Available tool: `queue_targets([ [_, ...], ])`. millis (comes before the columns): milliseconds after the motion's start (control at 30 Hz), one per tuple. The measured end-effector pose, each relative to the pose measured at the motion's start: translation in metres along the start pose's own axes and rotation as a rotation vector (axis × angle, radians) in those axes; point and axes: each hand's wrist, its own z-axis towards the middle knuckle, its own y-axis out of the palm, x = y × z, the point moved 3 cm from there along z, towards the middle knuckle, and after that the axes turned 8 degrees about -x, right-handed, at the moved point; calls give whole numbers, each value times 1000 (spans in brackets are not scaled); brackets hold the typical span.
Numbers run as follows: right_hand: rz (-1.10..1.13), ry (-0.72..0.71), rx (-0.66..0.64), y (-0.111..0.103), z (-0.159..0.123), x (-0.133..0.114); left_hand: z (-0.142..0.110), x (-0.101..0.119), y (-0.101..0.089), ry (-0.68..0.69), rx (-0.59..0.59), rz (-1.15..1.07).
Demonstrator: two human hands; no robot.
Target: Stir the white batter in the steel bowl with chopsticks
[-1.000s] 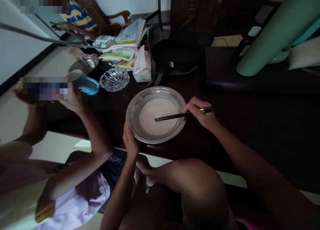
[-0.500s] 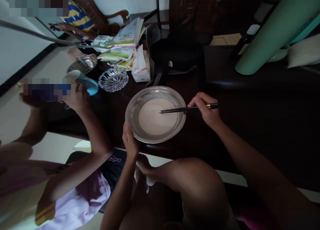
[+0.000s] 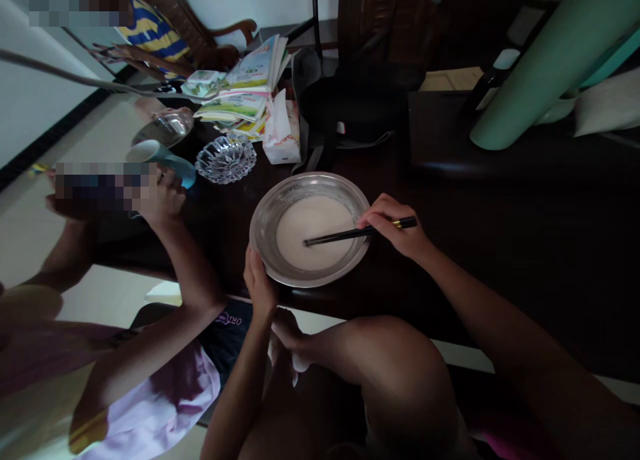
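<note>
A wide metal bowl (image 3: pixel 265 260) stands on the dark table (image 3: pixel 390 280) in front of me. Inside it lies a pale, creamy batter-like liquid (image 3: pixel 305 213). My left hand (image 3: pixel 260 287) grips the bowl's near left rim, thumb on the outer side and fingers partly hidden beneath. With my right hand (image 3: pixel 397 227) I hold a pair of black chopsticks (image 3: pixel 335 236) with gold bands. Their tips dip into the liquid left of the bowl's middle, and the right hand hovers at the bowl's right rim.
Left of the bowl are a glass dish (image 3: pixel 227 159), a blue cup (image 3: pixel 183 170) and another metal bowl (image 3: pixel 165 128). Behind stand a tissue pack (image 3: pixel 281 137), booklets (image 3: pixel 250 80) and a black bag (image 3: pixel 355 107). A person's arm (image 3: pixel 190 260) is close on the left; another person sits farther back.
My right hand and the chopsticks have moved left, and the tips have shifted left and nearer to me in the liquid. My left hand stays on the rim.
</note>
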Motion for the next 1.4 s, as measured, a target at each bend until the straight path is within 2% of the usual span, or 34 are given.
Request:
queue_targets([
  [33, -33, -11, -9, 0, 0, -1, 0, 0, 0, -3, 5, -2],
  [100, -46, 6, 81, -3, 0, 0, 0, 1, 0, 3, 3, -5],
  [167, 23, 54, 184, -7, -1, 2, 0, 1, 0, 20, -7, -3],
  [200, 60, 69, 187, -7, -1, 3, 0, 1, 0, 25, -10, 0],
  [333, 6, 17, -5, 0, 1, 2, 0, 1, 0, 24, 10, 9],
  [400, -46, 16, 42, -2, 1, 2, 0, 2, 0, 29, 13, 9],
  [500, 38, 79, 208, -8, 0, 4, 0, 2, 1, 27, -8, -4],
  [533, 69, 89, 205, -8, -1, 4, 0, 1, 0, 23, -11, -10],
  [667, -5, 18, -5, -1, 1, 1, -1, 0, -1, 7, 11, -9],
  [700, -33, 5, 3, -1, 1, 0, -1, 0, -1, 9, 10, -4],
  [833, 50, 43, 207, -8, -1, 2, 0, 3, 0, 22, -12, 8],
  [900, 71, 44, 144, -5, -1, 2, 0, 3, 0, 19, -9, -6],
  [1000, -34, 9, -4, 0, 0, 0, 0, 1, 0, 3, 3, -20],
  [1067, -61, 20, 70, -3, 0, 0, 0, -1, -1, -11, 8, -19],
  [1133, -4, 67, 197, -8, 0, 2, 0, -1, -1, -15, 8, -17],
  [1167, 30, 86, 220, -8, -1, 3, 0, -1, 0, -13, 6, -17],
  [1200, 51, 93, 200, -7, -1, 3, -1, -1, 0, -8, 4, -15],
  [1300, -7, 35, 27, -1, 1, 1, -1, 1, 1, 5, 1, -14],
  [1333, -38, 14, 11, 0, 1, 1, -1, 1, 1, 7, 5, -15],
  [1400, -49, 13, 97, -4, 1, 1, -1, 1, 0, 5, 11, -14],
])
